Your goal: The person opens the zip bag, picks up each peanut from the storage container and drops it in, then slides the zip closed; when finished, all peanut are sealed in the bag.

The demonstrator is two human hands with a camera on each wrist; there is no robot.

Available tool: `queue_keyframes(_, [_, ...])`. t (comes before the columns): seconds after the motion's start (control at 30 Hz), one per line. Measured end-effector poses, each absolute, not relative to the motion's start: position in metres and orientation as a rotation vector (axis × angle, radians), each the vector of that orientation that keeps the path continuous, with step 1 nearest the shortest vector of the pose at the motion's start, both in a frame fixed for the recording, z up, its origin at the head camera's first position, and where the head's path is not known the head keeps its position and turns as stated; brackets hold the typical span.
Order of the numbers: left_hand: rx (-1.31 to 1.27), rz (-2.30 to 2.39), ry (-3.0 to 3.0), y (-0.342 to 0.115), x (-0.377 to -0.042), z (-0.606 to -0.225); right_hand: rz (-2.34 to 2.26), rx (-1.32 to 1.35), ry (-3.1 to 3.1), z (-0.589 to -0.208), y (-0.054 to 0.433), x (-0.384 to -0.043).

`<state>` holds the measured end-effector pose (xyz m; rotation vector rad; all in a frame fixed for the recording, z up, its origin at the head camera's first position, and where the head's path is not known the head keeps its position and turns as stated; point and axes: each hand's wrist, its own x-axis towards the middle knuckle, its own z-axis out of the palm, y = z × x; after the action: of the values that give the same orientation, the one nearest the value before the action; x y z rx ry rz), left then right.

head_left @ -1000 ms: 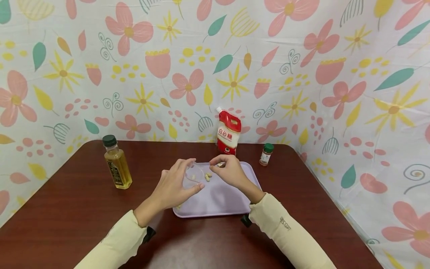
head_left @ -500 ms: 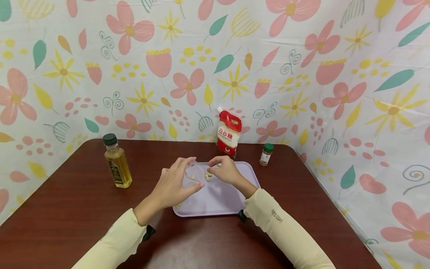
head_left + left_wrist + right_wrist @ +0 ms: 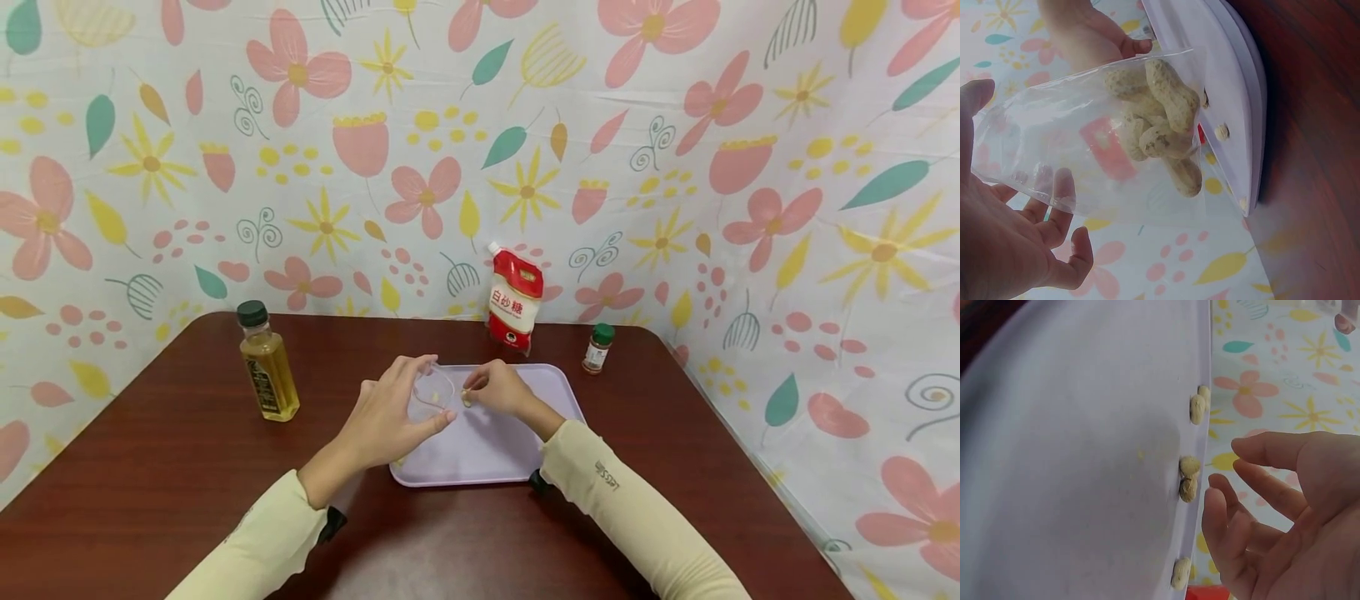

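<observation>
My left hand (image 3: pixel 386 408) holds a clear plastic bag (image 3: pixel 433 387) at its mouth, thumb on one side and fingers spread on the other. Several unshelled peanuts (image 3: pixel 1169 106) lie bunched at the bottom of the bag in the left wrist view. My right hand (image 3: pixel 501 392) is low over the tray, its fingertips right by a peanut (image 3: pixel 466 397). In the right wrist view the thumb and fingers stand apart with nothing between them. Several more peanuts (image 3: pixel 1189 466) lie on the tray there.
The lilac tray (image 3: pixel 480 458) rests on a dark wooden table (image 3: pixel 187 467). An oil bottle (image 3: pixel 270 371) stands at left, a red-and-white sugar pouch (image 3: pixel 513 300) behind the tray, and a green-capped spice jar (image 3: pixel 597 348) at right. A flowered cloth (image 3: pixel 375 167) hangs behind.
My right hand has come down and slightly nearer, from above the tray's far side to the peanuts beside the bag. The left hand and bag stay almost in place.
</observation>
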<state>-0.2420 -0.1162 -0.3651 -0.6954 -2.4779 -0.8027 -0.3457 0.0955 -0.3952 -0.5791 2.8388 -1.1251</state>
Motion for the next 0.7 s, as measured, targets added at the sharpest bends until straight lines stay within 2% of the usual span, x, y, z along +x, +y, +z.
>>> queue_keyframes(0.7, [-0.708, -0.8, -2.469, -0.117, -0.242, -0.366, -0.86, -0.487, 2.966, -0.406, 0.088, -0.339])
